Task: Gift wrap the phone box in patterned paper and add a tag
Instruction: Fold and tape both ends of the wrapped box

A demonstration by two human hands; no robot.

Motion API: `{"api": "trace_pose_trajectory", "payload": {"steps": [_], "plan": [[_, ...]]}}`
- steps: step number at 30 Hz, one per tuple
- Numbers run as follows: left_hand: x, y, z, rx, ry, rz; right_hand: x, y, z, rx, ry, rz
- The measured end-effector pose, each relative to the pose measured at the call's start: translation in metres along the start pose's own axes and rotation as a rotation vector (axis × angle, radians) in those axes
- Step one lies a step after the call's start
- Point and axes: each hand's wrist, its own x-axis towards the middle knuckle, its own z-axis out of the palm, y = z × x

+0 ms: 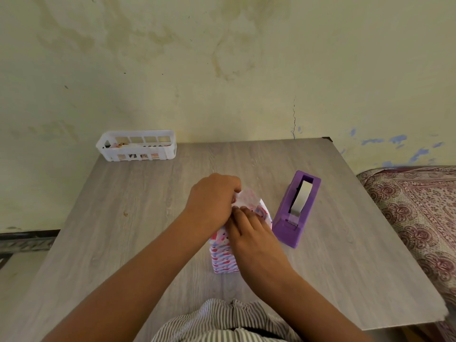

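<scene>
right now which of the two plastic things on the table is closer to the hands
The purple tape dispenser: it stands just right of the wrapped box that both hands work on. The white basket sits apart at the table's far left corner.

light: soft, even, daylit | shadows: faint | glare: mild | focus: slightly soft | edges: wide-angle bowing

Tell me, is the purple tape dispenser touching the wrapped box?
Cannot tell. In the head view the tape dispenser sits close beside the wrapped box, but the right hand covers where they would meet.
</scene>
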Motion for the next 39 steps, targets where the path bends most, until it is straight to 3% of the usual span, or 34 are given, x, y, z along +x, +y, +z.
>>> {"api": "trace_pose_trajectory", "payload": {"steps": [4,10,22,29,39], "plan": [[-0.004,-0.003,-0.004,-0.066,-0.053,-0.012,-0.002,0.001,-0.004,0.006,0.038,-0.020],[0.006,-0.011,-0.008,0.023,-0.126,-0.019,-0.004,0.001,-0.006,-0.023,0.035,-0.029],[-0.006,-0.001,0.004,0.163,0.010,0.089,-0.003,0.004,-0.005,0.004,0.055,-0.052],[0.011,-0.004,0.000,0.123,-0.180,0.040,-0.005,0.006,-0.005,-0.015,0.046,-0.058],[-0.004,-0.004,0.004,0.155,-0.011,0.110,-0.005,0.006,-0.003,0.041,0.052,-0.057]]}}
